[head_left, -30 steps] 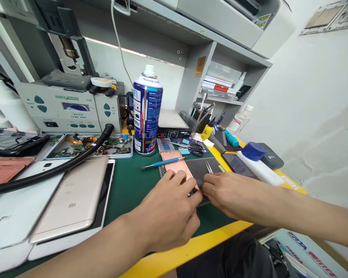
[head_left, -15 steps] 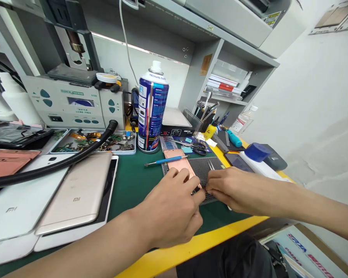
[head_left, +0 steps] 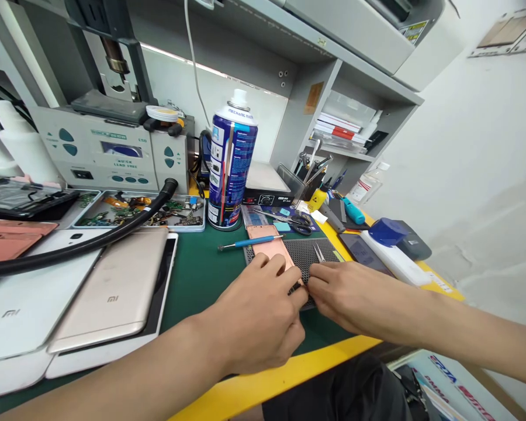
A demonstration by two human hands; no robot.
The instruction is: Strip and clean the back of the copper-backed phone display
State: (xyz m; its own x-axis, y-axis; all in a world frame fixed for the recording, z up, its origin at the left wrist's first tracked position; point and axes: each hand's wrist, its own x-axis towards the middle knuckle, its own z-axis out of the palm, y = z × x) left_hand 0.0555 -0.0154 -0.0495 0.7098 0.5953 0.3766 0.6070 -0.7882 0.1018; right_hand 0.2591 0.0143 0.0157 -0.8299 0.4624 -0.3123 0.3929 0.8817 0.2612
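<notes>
My left hand is curled over the near end of a pink phone back cover, its fingers pressed on it. My right hand is closed in a pinch at the cover's near right corner, close to the left fingertips. What lies between the right fingers is hidden. Just beyond that hand the tips of metal tweezers show; whether the hand holds them I cannot tell. The cover rests on a grey perforated mat. Across its far part lies a blue double-ended tool.
A spray can stands behind the mat, near scissors. To the left are a tray of circuit boards, a black hose and a gold phone back. A white box lies on the right.
My right hand has shifted slightly left, closer to the left fingers. The left hand keeps its grip, and the camera view has moved a little.
</notes>
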